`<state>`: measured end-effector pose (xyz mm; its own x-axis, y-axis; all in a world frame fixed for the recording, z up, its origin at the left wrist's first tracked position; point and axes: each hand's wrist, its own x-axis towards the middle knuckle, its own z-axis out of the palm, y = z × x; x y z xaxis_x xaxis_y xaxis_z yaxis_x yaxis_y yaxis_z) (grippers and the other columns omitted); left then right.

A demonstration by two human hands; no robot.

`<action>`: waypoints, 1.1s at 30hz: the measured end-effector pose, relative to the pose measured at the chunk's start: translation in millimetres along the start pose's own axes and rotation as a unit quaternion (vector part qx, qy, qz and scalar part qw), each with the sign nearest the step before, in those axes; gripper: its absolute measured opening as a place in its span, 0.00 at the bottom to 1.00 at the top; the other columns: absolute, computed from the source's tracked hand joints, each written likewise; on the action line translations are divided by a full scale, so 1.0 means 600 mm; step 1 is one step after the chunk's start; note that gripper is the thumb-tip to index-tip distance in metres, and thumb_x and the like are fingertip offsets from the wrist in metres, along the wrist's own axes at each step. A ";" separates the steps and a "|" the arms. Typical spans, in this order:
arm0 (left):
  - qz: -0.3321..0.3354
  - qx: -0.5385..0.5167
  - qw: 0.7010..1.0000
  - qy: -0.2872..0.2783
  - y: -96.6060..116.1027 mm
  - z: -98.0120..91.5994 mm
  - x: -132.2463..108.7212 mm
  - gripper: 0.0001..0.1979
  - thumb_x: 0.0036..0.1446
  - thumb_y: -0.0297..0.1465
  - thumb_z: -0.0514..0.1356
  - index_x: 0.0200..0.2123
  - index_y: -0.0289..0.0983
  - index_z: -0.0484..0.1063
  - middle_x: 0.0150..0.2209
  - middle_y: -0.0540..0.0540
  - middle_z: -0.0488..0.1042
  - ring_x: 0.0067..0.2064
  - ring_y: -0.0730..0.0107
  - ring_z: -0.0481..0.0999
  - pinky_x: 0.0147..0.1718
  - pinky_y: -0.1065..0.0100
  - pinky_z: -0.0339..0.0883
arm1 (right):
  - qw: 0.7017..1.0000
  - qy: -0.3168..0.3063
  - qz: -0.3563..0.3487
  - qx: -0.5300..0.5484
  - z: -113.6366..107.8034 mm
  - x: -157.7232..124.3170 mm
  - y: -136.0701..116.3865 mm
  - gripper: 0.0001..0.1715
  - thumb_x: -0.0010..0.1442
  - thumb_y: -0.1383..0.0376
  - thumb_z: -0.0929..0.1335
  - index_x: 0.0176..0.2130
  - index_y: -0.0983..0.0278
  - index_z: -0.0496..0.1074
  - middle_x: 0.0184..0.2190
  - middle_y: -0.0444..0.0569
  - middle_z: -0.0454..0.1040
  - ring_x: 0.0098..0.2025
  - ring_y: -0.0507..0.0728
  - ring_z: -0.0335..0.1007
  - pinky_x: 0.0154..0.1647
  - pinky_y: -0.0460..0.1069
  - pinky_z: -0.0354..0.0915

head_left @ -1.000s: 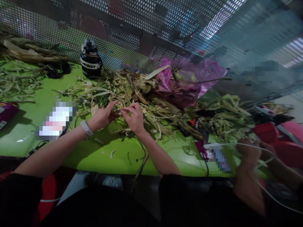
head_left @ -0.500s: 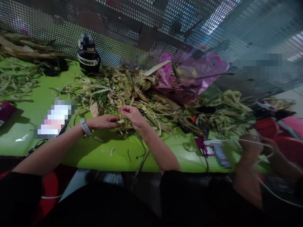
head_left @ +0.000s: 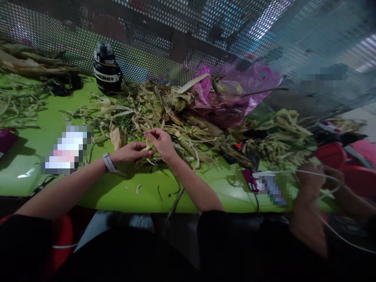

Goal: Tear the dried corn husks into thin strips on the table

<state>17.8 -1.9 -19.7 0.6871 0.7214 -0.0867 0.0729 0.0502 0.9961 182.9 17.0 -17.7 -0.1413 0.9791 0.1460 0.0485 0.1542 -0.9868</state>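
My left hand (head_left: pixel 132 152), with a pale watch on its wrist, has its fingers closed on a pale green strip of dried husk (head_left: pixel 149 146). Opposite it, my right hand (head_left: pixel 163 145) pinches the same strip between thumb and fingers. Both hands are close together at the front edge of a heap of dry husks and stalks (head_left: pixel 158 105). A broad tan husk (head_left: pixel 116 137) lies just beyond my left hand. Small pale scraps (head_left: pixel 138 189) are scattered on the green tabletop (head_left: pixel 117 199) nearer to me.
A black bottle (head_left: pixel 107 72) stands behind the heap, beside a pink plastic bag (head_left: pixel 235 94). A lit phone (head_left: pixel 66 150) lies to the left, another phone (head_left: pixel 274 190) to the right. At far right, another person's hands (head_left: pixel 313 176) work near a white cable. A perforated metal panel (head_left: pixel 164 35) borders the back.
My left hand has moved slightly right and closed on the strip. The pale green strip now shows between both hands. My right hand has shifted slightly.
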 end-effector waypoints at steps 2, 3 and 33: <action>0.013 0.015 0.999 0.042 -0.002 -0.003 0.001 0.20 0.55 0.45 0.64 0.24 0.36 0.64 0.16 0.56 0.59 0.17 0.81 0.59 0.18 0.74 0.55 | 1.000 0.008 0.001 -0.010 -0.004 0.000 -0.003 0.25 0.53 0.44 0.70 0.30 0.63 0.69 0.25 0.41 0.68 0.28 0.49 0.62 0.32 0.47 0.61; 0.020 0.021 0.997 0.067 -0.002 -0.005 0.002 0.21 0.56 0.45 0.63 0.23 0.36 0.65 0.16 0.55 0.60 0.17 0.81 0.59 0.17 0.75 0.54 | 1.000 0.010 0.005 -0.019 -0.007 0.001 -0.005 0.26 0.55 0.43 0.68 0.29 0.63 0.68 0.24 0.41 0.67 0.27 0.49 0.62 0.31 0.46 0.60; 0.096 -0.175 0.946 0.255 -0.001 -0.001 0.009 0.17 0.48 0.41 0.70 0.36 0.35 0.75 0.37 0.45 0.79 0.44 0.67 0.77 0.46 0.69 0.69 | 0.996 0.052 -0.021 -0.066 0.005 -0.018 0.039 0.15 0.60 0.53 0.63 0.32 0.61 0.68 0.26 0.42 0.68 0.30 0.53 0.64 0.34 0.48 0.63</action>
<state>21.1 2.2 -20.9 0.2188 0.9754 0.0268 -0.3219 0.0462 0.9457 182.8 9.7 -42.5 -0.0425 0.9788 0.2002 0.1761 0.2046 -0.9629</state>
